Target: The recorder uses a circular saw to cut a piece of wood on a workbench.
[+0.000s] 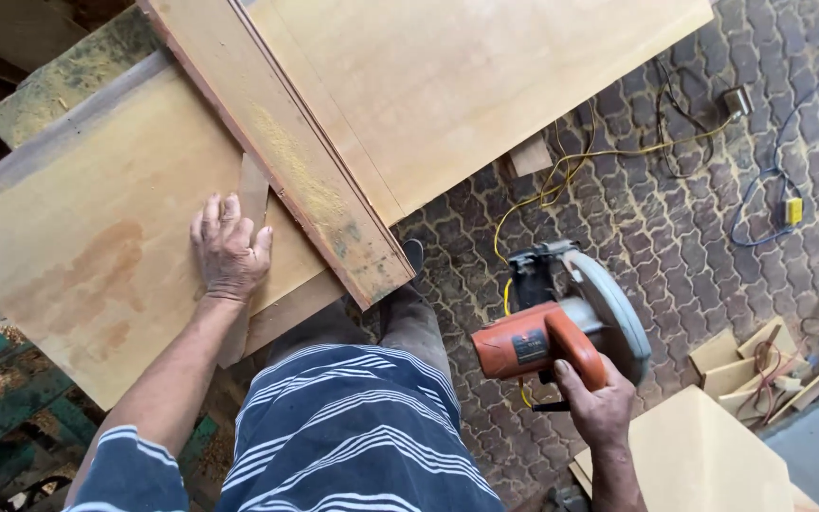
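My left hand (228, 248) rests flat, fingers apart, on a large plywood sheet (97, 228), its fingertips touching a small thin wood strip (253, 194). A long straight board (286, 152) dusted with sawdust lies diagonally across the sheet, just right of that hand. A second, paler plywood panel (466, 76) lies beyond it. My right hand (597, 406) grips the handle of an orange circular saw (561, 322), held off the sheet at my side above the paved floor, its blade guard facing away.
A yellow cable (571, 166) and a blue cable (760, 190) trail over the patterned paving (675, 237). Plywood offcuts (694, 455) and small scraps (751, 360) lie at lower right. A green frame (2, 398) with sawdust sits under the sheet at left.
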